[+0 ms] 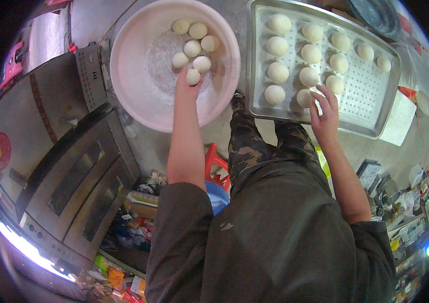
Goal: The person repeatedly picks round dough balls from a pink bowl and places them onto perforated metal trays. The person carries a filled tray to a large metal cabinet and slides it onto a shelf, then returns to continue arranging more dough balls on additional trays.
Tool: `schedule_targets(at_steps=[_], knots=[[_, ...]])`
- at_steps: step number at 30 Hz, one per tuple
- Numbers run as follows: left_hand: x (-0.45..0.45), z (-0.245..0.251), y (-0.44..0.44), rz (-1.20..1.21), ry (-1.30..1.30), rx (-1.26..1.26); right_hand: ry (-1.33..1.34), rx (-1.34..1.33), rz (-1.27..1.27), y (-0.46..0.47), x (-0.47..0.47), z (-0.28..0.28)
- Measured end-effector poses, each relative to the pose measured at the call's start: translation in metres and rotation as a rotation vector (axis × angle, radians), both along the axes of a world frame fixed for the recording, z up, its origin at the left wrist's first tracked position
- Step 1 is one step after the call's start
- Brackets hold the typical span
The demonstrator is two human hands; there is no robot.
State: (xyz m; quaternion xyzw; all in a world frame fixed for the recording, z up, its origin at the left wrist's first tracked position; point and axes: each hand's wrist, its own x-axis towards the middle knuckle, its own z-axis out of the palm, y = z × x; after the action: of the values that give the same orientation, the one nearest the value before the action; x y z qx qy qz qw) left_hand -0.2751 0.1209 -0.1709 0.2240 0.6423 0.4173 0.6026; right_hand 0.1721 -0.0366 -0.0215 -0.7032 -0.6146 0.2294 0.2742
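A wide pink plastic basin [135,102] holds several round, pale dough balls [192,48] and a dusting of what looks like flour. Inside it, my left hand [190,83] cups one dough ball [193,76] near the others. To the right lies a metal tray [389,87] with a perforated, dimpled bottom, bearing dough balls in rows [311,53]. The fingers of my right hand [324,106] touch the right side of a dough ball [304,98] at the near edge of the tray; thumb and fingers are curved around its side.
A metal deck oven [66,181] stands at the left. A red plastic stool [216,166] is between the basin and my body. A dark round basin [377,15] sits beyond the tray. Boxes and clutter [400,197] lie at the right, and an open box of packets [135,227] at lower left.
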Motion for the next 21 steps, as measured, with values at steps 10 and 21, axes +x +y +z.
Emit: schedule_targets(at_steps=[10, 21], knots=[[0.025, 0.113, -0.034, 0.308, -0.448, -0.174, 0.115, 0.0, 0.018, 0.004, -0.006, 0.009], [0.192, 0.206, -0.084, -0.058, -0.501, -0.266, 0.385, 0.16, 0.395, 0.063, -0.087, 0.089]])
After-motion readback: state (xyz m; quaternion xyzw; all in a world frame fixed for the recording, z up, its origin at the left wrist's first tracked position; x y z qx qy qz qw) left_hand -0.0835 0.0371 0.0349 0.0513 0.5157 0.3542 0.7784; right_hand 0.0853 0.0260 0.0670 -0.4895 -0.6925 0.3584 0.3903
